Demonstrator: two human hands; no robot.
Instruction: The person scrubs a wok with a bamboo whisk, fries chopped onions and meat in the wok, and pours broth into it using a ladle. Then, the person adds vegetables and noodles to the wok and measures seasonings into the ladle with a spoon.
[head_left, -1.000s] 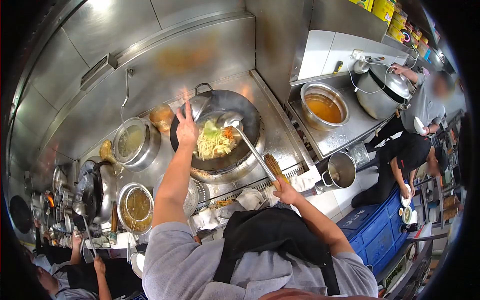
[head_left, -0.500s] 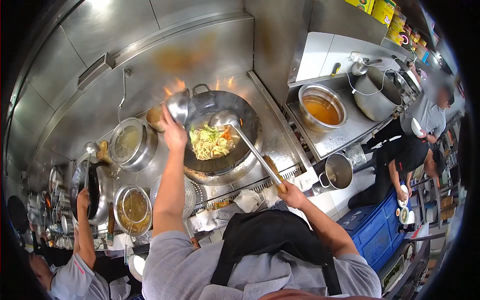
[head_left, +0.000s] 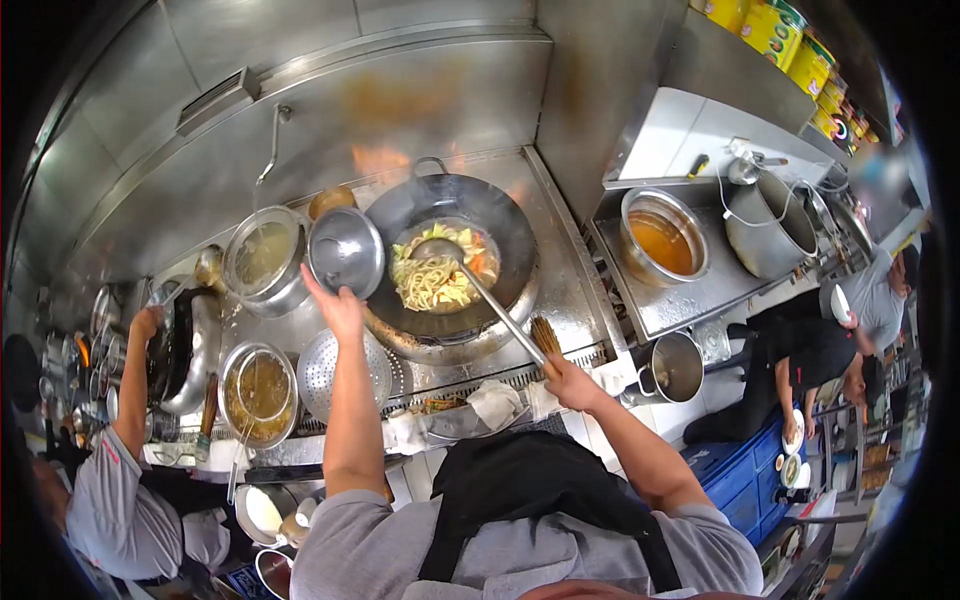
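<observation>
My left hand (head_left: 340, 308) grips a metal bowl (head_left: 346, 252) by its edge, just left of the wok; the bowl's inside looks bare. In my right hand (head_left: 577, 384) is the handle end of a long ladle (head_left: 500, 314). The ladle's head rests among noodles (head_left: 432, 288) with chopped greens and orange strips, in some pale liquid. They lie in the bottom of a large black wok (head_left: 510, 215) on the burner. Flames (head_left: 380, 160) rise behind the wok's far left rim.
Left of the wok are a lidded-looking pot (head_left: 262, 250), a perforated strainer (head_left: 345, 375) and a sieve over a pot (head_left: 258, 395). A bamboo brush (head_left: 546, 336) lies near my right hand. A pot of orange liquid (head_left: 660, 245) stands right. A co-worker's arm (head_left: 132, 385) works at far left.
My left hand has brought the metal bowl down and left, from tilted over the wok's edge to beside it. The ladle's head has moved down into the noodles, where liquid now shows.
</observation>
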